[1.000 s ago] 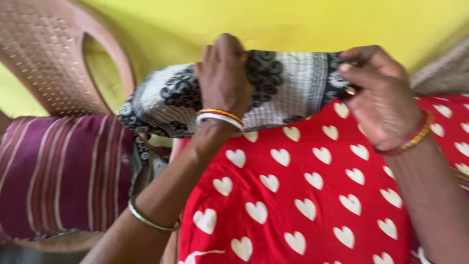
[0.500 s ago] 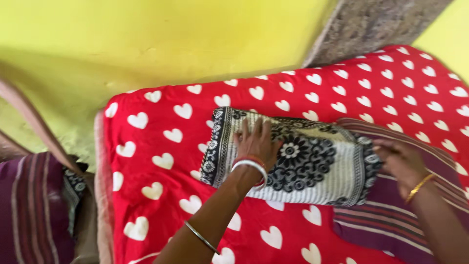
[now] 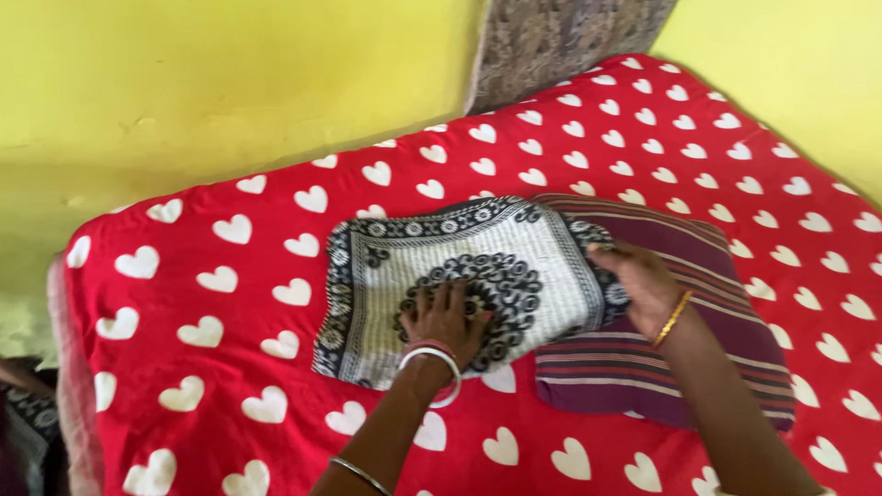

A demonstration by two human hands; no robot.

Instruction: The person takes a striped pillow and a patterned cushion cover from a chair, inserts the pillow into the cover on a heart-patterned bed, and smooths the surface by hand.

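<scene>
While the folded black-and-white cloth (image 3: 459,276) lies on the red heart-print bed cover (image 3: 230,303), its right edge is lapped over a folded maroon striped cloth (image 3: 671,331). It is pressed flat by the left hand (image 3: 446,321), whose grip is released, with fingers spread on the round pattern. Its right edge is touched by the right hand (image 3: 643,285); whether that grip is pinched on the fabric cannot be told. 2 risks are judged: the fold could be dragged open if the edge is tugged, and the striped cloth beneath could be rumpled.
</scene>
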